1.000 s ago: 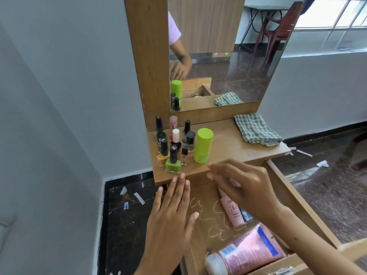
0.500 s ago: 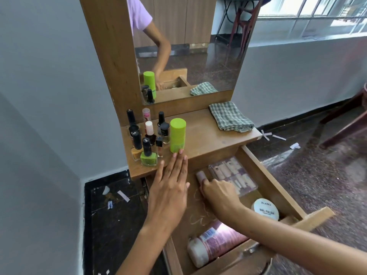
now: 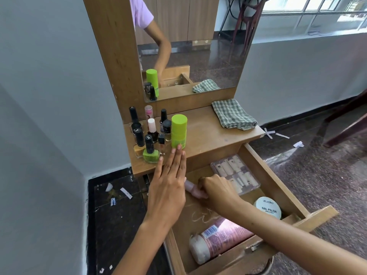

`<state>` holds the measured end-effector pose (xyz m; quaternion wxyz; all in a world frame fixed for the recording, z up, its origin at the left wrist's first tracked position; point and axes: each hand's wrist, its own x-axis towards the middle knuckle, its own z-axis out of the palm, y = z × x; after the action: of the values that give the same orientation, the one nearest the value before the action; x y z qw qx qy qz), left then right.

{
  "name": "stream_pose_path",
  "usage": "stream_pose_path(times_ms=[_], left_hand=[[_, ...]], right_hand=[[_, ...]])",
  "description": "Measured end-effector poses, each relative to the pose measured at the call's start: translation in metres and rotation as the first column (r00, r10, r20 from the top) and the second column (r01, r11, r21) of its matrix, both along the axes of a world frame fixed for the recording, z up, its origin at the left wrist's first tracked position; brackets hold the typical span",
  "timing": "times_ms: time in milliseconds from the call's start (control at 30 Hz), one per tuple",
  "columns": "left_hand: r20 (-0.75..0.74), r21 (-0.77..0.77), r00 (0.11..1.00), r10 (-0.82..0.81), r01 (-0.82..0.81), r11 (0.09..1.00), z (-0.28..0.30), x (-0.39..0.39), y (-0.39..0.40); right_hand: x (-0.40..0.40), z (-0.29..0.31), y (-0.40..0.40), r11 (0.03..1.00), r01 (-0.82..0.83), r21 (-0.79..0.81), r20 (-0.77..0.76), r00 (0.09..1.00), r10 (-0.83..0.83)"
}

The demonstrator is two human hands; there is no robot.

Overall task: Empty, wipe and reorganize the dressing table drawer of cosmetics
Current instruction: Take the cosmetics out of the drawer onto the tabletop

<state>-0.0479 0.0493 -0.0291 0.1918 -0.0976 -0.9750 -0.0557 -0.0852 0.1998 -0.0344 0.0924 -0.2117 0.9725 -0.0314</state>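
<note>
The wooden drawer (image 3: 276, 179) is pulled out below the dressing table top (image 3: 208, 137). Inside, my right hand (image 3: 216, 192) is closed around a small pink tube (image 3: 193, 189) lying on the drawer floor. My left hand (image 3: 168, 183) is flat with fingers together, hovering at the drawer's left edge, fingertips touching the base of a green bottle (image 3: 178, 132). Also in the drawer are a clear box of false nails (image 3: 235, 173), a white round nail polish remover tub (image 3: 268, 207) and a large pink tube (image 3: 220, 238) at the front.
Several nail polish bottles (image 3: 149, 135) crowd the left of the table top. A folded checked cloth (image 3: 233, 115) lies at the right under the mirror (image 3: 190, 46). White chalky scribbles (image 3: 200, 214) mark the drawer floor. Paper scraps litter the dark floor.
My right hand has come down into the drawer and closed on the small pink tube. My left hand has slid up to the green bottle. The view has tilted down.
</note>
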Motion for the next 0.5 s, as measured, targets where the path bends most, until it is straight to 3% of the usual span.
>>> stream_pose_path(times_ms=[67, 300, 500], left_hand=[[-0.005, 0.016, 1.0, -0.001, 0.002, 1.0, 0.0, 0.001, 0.001], [-0.007, 0.042, 1.0, -0.011, 0.011, 0.999, -0.005, 0.003, 0.003], [-0.003, 0.02, 1.0, -0.02, 0.02, 1.0, -0.005, 0.006, 0.001]], right_hand=[[0.001, 0.001, -0.001, 1.0, -0.009, 0.012, -0.02, 1.0, 0.009], [-0.005, 0.003, 0.015, 0.985, 0.031, -0.17, 0.065, 0.998, -0.02], [0.005, 0.004, 0.001, 0.972, -0.202, 0.121, -0.044, 0.977, 0.209]])
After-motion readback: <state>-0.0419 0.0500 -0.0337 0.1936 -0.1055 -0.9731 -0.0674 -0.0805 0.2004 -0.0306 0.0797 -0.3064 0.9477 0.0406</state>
